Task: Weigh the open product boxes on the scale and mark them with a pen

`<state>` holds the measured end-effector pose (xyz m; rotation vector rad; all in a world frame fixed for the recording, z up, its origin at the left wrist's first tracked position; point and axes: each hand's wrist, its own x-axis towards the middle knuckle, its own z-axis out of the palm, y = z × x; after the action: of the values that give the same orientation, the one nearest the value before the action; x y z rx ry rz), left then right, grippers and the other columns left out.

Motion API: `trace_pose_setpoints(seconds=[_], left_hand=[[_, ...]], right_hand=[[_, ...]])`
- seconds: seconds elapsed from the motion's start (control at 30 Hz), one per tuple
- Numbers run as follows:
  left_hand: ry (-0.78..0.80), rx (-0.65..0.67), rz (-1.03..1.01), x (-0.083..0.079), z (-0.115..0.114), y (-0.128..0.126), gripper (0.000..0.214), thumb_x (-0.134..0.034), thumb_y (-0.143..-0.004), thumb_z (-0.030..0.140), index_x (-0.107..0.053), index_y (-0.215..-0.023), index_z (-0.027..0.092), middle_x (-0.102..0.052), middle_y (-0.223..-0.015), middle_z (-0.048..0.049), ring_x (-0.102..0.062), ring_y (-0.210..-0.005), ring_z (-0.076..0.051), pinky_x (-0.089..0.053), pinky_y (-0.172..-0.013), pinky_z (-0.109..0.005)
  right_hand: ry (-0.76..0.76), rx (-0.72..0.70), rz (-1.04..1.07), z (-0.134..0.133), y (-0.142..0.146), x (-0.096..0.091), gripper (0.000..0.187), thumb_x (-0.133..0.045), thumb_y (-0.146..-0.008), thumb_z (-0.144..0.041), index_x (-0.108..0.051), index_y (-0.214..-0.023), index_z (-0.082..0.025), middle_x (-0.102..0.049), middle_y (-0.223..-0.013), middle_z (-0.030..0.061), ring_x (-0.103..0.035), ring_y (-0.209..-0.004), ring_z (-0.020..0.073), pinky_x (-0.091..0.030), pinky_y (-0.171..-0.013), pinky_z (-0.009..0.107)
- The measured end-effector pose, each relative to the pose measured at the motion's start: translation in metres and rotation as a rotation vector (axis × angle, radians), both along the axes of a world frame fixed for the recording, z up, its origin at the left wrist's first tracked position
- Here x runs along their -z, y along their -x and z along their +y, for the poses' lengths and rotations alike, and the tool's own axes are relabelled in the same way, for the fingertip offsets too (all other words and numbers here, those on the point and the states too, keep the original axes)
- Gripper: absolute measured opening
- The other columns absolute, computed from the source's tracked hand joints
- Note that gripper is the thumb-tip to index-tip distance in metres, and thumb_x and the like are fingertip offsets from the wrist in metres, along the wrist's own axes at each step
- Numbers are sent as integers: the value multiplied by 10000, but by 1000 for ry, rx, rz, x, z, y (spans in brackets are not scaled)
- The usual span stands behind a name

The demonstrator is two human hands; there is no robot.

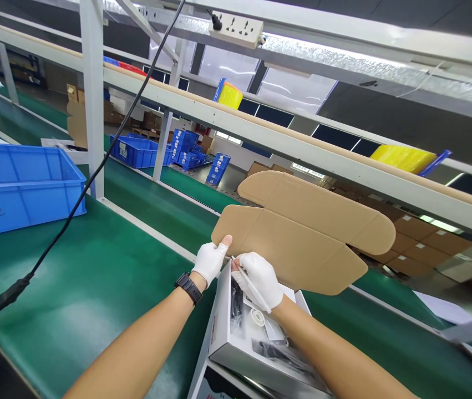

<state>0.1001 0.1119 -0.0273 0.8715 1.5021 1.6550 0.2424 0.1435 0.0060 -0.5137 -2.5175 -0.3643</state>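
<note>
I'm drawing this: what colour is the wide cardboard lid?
The wide, round-cornered cardboard lid shows plain light brown, best seen in the head view.

To the left of the open white box (242,354), the green tabletop (73,293) gives my left hand (211,259) a broad way through as far as the blue bin (28,202), though the black cable (90,183) slants across that side. Straight ahead, the raised cardboard lid (302,221) stands like a wall, and farther off the white post (93,100) and long rail (281,133) block passage. Inside the box, my right hand (260,280) and forearm crowd the approach from above, leaving a gap near the front wall.
</note>
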Motion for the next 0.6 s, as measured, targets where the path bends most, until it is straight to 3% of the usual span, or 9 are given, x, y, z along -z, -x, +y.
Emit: trace_pose_setpoints(seconds=[0.47, 0.6], left_hand=[[-14, -1, -8, -2, -1, 0, 575, -517, -679, 725, -576, -556, 167, -686, -724, -145, -631, -674, -210, -456, -604, -277], [5, -25, 24, -7, -5, -1, 572, -508, -691, 721, -560, -537, 172, -681, -703, -133, -627, -674, -208, -453, -606, -275]], right_hand=[[29, -10, 18, -2, 0, -2, 276, -386, -898, -272, -461, -643, -196, -545, -641, 29, -498, -618, 156, -371, -598, 270], [131, -51, 83, -4, 0, -3, 269, -414, -888, -299, -493, -654, -193, -579, -659, 32, -525, -618, 153, -403, -608, 273]])
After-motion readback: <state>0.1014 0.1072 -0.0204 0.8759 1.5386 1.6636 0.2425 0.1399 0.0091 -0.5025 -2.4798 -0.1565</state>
